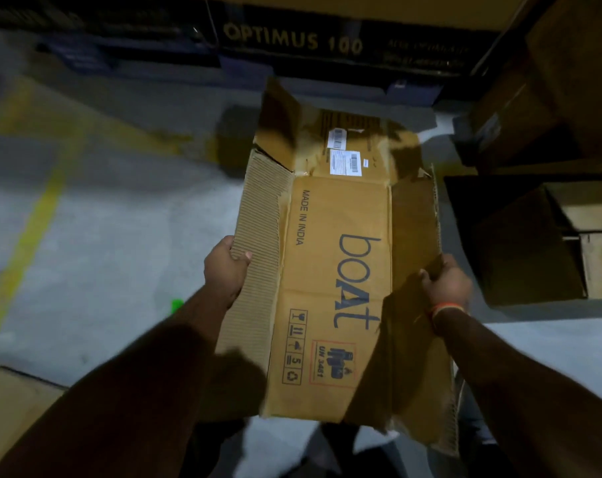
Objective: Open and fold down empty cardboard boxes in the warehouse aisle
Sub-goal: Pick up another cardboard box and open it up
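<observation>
Two hands hold one flat brown cardboard box [337, 263] up over the floor: the left hand [225, 267] grips its left flap edge with curled fingers, and the right hand [446, 282] grips its right flap edge the same way. The box stretches away between them. Bare grey floor [120, 219] with a yellow line [33, 232] lies open on the left, more boxes [548, 236] crowd the right, and a dark printed carton [327, 43] sits far ahead.

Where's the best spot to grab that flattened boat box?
By its two long side flaps, one hand per side, as now: left hand grips the left edge, right hand the right. The boat box is wide and floppy, so opposite-edge grips likely keep it flat.
</observation>
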